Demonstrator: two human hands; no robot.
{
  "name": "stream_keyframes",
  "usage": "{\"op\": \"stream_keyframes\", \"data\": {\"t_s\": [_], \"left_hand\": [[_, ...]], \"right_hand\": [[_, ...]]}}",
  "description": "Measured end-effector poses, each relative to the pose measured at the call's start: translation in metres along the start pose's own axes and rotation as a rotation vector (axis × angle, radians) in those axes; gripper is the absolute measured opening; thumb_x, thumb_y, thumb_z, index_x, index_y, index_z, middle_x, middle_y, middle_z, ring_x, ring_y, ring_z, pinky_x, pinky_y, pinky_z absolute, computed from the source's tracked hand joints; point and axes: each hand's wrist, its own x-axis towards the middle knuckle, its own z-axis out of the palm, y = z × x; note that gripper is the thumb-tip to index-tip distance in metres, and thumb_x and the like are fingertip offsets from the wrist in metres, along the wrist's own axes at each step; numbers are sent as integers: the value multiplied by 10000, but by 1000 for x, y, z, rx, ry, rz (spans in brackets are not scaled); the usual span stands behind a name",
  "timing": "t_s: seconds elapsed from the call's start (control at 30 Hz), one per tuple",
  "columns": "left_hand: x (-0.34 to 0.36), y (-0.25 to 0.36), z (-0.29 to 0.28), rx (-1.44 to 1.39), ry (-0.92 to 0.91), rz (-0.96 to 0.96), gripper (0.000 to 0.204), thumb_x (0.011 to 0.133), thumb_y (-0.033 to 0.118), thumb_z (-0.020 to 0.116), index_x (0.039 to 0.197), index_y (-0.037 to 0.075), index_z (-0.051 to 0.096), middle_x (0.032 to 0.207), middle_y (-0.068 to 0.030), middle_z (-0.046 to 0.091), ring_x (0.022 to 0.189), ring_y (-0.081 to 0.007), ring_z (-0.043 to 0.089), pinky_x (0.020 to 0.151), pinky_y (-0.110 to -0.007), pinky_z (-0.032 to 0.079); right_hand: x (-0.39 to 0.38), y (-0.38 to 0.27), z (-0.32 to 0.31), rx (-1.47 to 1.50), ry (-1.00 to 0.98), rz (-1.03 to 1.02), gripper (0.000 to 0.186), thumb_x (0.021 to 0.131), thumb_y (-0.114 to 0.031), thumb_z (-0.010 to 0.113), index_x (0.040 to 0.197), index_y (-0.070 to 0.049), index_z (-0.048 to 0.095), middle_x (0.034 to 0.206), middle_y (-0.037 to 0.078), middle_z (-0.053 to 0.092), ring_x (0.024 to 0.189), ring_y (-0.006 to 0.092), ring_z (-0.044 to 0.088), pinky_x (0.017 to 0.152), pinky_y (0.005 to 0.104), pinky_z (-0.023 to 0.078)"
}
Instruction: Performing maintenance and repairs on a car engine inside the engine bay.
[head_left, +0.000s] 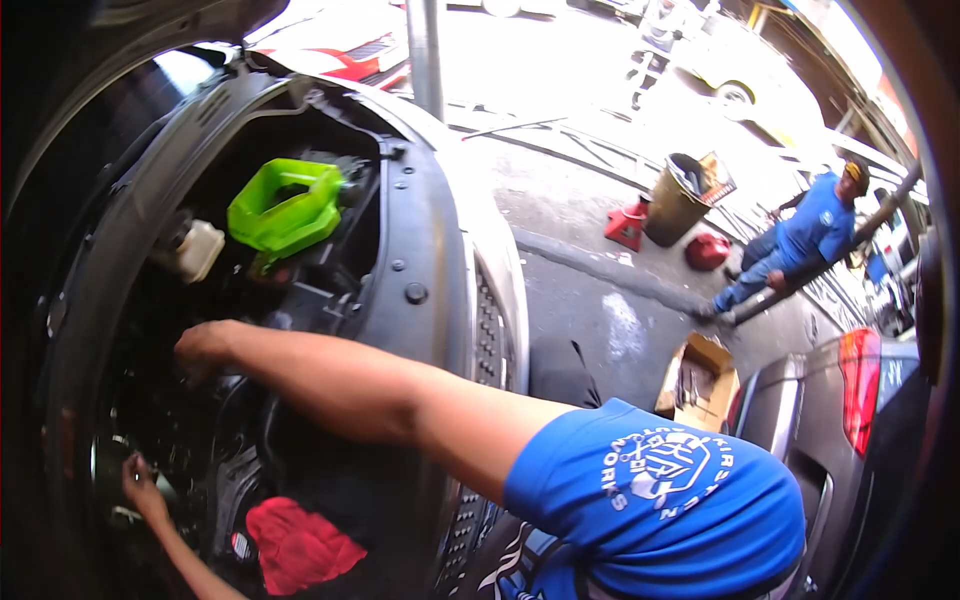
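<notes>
My right arm, in a blue sleeve, reaches across the front of a car into its open engine bay (330,400). My right hand (208,348) is low in the dark bay with its fingers curled downward; shadow hides what they grip. My left hand (146,486) is at the bay's lower left, fingers closed in a pinch near a small shiny part that I cannot make out. Beyond my right hand are a whitish plastic reservoir (203,251) and a bright green plastic jug (318,217) with its side cut open. A red cloth (300,545) lies nearer me.
The raised hood (110,50) arches over the far left. Across the floor are a red jack stand (627,225), a bin (670,213), a red round container (708,251) and a cardboard box (729,385) of tools. A person in blue (815,225) stands beyond a dark car (815,400).
</notes>
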Motion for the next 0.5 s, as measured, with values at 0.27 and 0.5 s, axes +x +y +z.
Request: {"op": "stream_keyframes", "data": {"t_s": [0.27,0.5], "left_hand": [[3,5,1,89,136,-275,372,941,362,693,979,-8,688,761,-38,657,652,-155,633,553,-278,497],[-1,2,2,-206,-31,-143,399,966,379,650,1153,27,654,879,-50,679,767,-134,630,689,-276,491]], "right_hand": [[12,2,4,-11,-50,43,295,770,-324,742,957,-98,771,969,118,744,947,297,702,830,411,546],[4,-8,-3,-44,-63,66,291,773,-305,724,971,-99,777,978,108,749,954,289,707,824,406,549]]}}
